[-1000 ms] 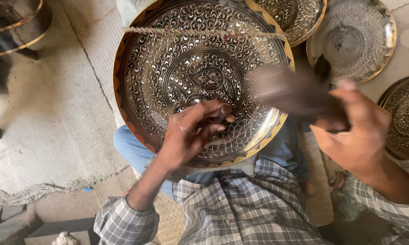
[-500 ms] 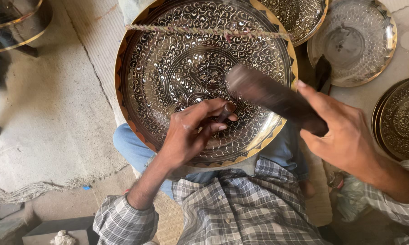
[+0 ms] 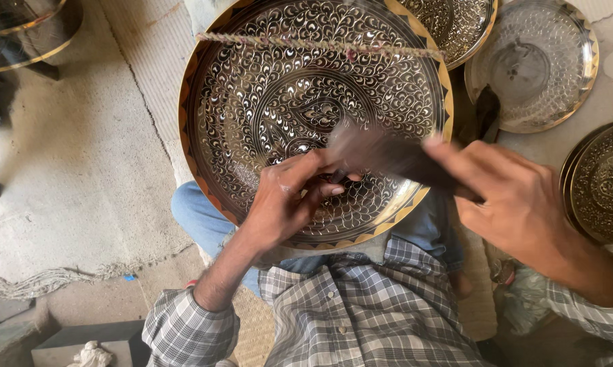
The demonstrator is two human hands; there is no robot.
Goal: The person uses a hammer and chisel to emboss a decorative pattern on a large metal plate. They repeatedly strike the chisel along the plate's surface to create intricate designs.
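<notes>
brass engraved tray (image 3: 265,102) propped on lap. left hand (image 3: 286,204), fingers (image 3: 320,191) pinching a small tool on its lower centre. right hand (image 3: 517,204), fingers wrapped round blurred dark hammer (image 3: 388,153). risk: off-line blow hits fingers or scars pattern.

Hammer (image 3: 394,158): its head, raised beside the right hand a second ago, has swung down and now blurs just above the left fingertips.
Right hand (image 3: 517,200): has dropped lower and closed in toward the left hand.
Left hand (image 3: 289,197): fingers pinched tighter, thumb tucked under the hammer head.
</notes>
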